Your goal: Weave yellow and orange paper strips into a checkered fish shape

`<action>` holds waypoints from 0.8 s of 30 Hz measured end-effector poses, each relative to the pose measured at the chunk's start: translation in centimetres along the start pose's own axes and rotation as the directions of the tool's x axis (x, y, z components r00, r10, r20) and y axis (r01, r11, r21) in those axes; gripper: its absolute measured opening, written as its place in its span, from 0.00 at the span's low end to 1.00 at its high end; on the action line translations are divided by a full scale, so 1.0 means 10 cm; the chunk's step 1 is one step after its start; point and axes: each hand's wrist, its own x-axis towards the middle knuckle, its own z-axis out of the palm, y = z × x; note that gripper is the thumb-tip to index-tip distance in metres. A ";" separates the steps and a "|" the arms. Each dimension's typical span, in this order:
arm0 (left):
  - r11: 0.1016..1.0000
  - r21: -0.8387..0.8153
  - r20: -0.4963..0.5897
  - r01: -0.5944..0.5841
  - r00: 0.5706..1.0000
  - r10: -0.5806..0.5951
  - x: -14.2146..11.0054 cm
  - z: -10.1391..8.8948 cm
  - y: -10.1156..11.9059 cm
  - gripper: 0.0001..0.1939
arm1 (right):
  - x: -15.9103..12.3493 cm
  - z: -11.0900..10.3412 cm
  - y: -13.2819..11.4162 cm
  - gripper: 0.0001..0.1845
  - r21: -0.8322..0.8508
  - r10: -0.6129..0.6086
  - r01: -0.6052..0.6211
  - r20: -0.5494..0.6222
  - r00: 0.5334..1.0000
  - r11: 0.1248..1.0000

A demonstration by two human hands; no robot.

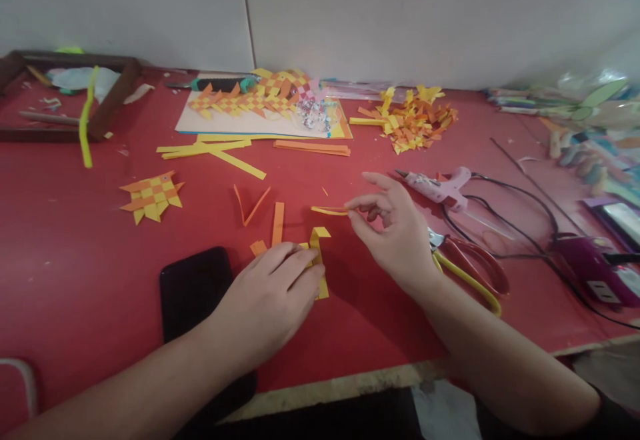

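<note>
The folded yellow paper strips lie on the red table close to its near edge, partly hidden under the left hand, with one bent end standing up past the fingertips. Those fingers are bunched together over the paper; from where I stand I can't tell whether they pinch it or only press it flat. Just off at twelve to one o'clock, thumb and forefinger of the right hand are closed on one end of a thin orange-and-yellow strip, its other fingers loosely curled. I'd call this the handling of a single strip while the folded piece is kept steady. Bringing the two together would call for a light pinch, the strip turned flat and its free end lined up with a fold, with the left hand giving little ground. Farther out, a bent orange strip sits at ten o'clock, with a checkered woven paper fish beyond it. A black phone lies at nine, partly beneath the left forearm. Orange strips are at twelve, a heap of paper pieces at one, a pink glue gun at two, and red-and-yellow-handled pliers or scissors at three.
</note>
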 end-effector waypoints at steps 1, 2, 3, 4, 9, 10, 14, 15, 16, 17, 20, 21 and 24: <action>1.000 -0.004 -0.012 0.005 1.000 -0.005 0.00 -0.01 0.00 0.12 | 0.00 -0.01 -0.01 0.25 0.054 0.020 -0.018 -0.019 1.000 0.998; 1.000 -0.015 -0.026 0.008 1.000 -0.008 0.01 -0.01 0.01 0.12 | 0.00 -0.02 -0.02 0.24 0.108 0.030 -0.025 -0.044 0.999 0.994; 0.999 -0.040 -0.047 0.010 0.999 -0.012 0.02 -0.03 0.01 0.11 | 0.00 -0.02 -0.04 0.22 0.155 0.035 -0.024 -0.070 0.997 0.988; 0.996 -0.084 -0.074 0.016 0.997 -0.022 0.03 -0.04 0.02 0.11 | -0.01 -0.03 -0.05 0.20 0.196 0.036 -0.017 -0.098 0.994 0.980; 0.861 -0.483 -0.139 0.161 0.956 -0.257 0.10 -0.18 0.03 0.05 | -0.02 -0.09 -0.12 0.13 0.478 0.073 0.015 -0.165 0.984 0.878; 0.807 -0.554 -0.116 0.203 0.942 -0.316 0.11 -0.21 0.02 0.04 | -0.02 -0.11 -0.13 0.13 0.524 0.091 -0.012 -0.126 0.988 0.851; 0.464 -0.814 0.060 0.349 0.845 -0.531 0.12 -0.26 -0.01 0.09 | -0.06 -0.18 -0.18 0.14 0.592 0.043 -0.126 0.152 0.987 0.796; 0.361 -0.857 0.116 0.368 0.820 -0.561 0.11 -0.25 -0.01 0.10 | -0.07 -0.19 -0.20 0.13 0.601 -0.011 -0.123 0.214 0.977 0.789; 0.271 -0.887 0.164 0.373 0.804 -0.571 0.10 -0.24 -0.01 0.10 | -0.08 -0.19 -0.22 0.12 0.613 -0.070 -0.109 0.261 0.963 0.783; 0.201 -0.906 0.204 0.373 0.800 -0.564 0.10 -0.23 -0.01 0.10 | -0.10 -0.19 -0.24 0.11 0.624 -0.127 -0.091 0.296 0.947 0.776; 0.146 -0.914 0.255 0.380 0.814 -0.522 0.09 -0.18 0.01 0.11 | -0.14 -0.18 -0.28 0.09 0.648 -0.251 -0.053 0.368 0.895 0.760; 0.165 -0.906 0.260 0.391 0.818 -0.513 0.09 -0.17 0.02 0.11 | -0.15 -0.17 -0.28 0.09 0.648 -0.274 -0.051 0.390 0.879 0.760; 0.243 -0.881 0.241 0.406 0.827 -0.509 0.10 -0.16 0.03 0.07 | -0.16 -0.16 -0.28 0.08 0.631 -0.294 -0.047 0.425 0.856 0.775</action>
